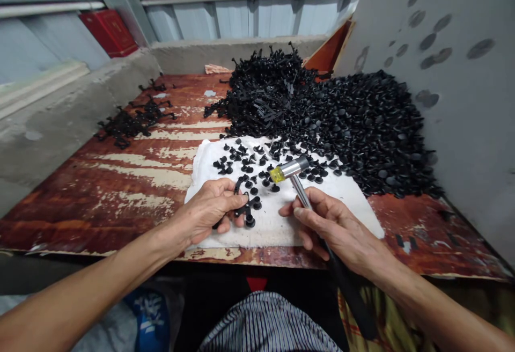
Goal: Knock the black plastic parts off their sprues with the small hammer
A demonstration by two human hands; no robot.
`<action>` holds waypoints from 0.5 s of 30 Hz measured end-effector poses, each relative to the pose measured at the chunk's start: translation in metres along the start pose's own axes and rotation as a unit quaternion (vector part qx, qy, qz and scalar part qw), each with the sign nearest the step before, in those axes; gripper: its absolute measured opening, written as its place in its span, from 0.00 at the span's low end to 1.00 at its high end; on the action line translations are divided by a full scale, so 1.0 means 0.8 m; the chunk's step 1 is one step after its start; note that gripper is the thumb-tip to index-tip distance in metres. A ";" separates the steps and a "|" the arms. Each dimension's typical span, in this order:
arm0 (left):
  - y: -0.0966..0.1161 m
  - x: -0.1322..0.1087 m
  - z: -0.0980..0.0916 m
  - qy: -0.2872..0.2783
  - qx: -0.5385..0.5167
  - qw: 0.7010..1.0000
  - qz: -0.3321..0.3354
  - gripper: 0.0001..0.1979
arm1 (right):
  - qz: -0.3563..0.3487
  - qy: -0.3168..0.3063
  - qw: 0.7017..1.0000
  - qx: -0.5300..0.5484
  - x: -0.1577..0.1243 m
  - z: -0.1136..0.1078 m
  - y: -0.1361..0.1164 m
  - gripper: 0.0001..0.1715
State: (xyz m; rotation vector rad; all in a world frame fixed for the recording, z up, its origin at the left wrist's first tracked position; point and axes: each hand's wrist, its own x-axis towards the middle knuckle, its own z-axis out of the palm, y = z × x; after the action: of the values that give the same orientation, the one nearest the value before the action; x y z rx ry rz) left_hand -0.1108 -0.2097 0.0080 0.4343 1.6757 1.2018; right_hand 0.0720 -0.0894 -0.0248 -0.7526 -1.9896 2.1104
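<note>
My left hand [213, 207] is closed with thumb and fingers round a branched black plastic piece [242, 212], held just above the white cloth [273, 231]. Round ends stick out from that piece to the right. My right hand [328, 220] grips a two-faced mallet [292, 168] by its shaft, with the black handle running back under the palm. The mallet's head is metal, one face yellow and the other dark, and it hangs over the cloth, tilted up. Small black round-headed plastic plugs [254, 191] lie scattered on the cloth between and beyond my hands.
A large heap of black plugs [374, 126] fills the right back of the worn red-brown tabletop [80, 207]. Tangled branched black pieces [265, 83] are piled behind the cloth. A smaller bunch [129, 121] lies left. A spotted grey panel [454, 100] borders the right side.
</note>
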 end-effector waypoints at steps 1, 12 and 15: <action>0.000 0.000 0.001 0.003 -0.001 1.000 0.001 0.07 | 0.001 -0.001 1.000 0.001 0.000 0.000 0.000 0.17; -0.002 0.002 0.000 0.003 0.001 1.000 0.002 0.07 | 0.012 -0.005 1.000 0.003 0.000 0.000 -0.003 0.19; -0.003 0.003 0.000 -0.002 0.014 1.000 0.005 0.07 | 0.012 -0.005 1.000 0.002 0.001 0.000 -0.003 0.19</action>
State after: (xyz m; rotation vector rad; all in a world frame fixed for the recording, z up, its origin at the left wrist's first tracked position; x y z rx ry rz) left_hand -0.1113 -0.2092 0.0049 0.4631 1.6913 1.1850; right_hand 0.0706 -0.0891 -0.0224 -0.7687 -1.9906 2.1355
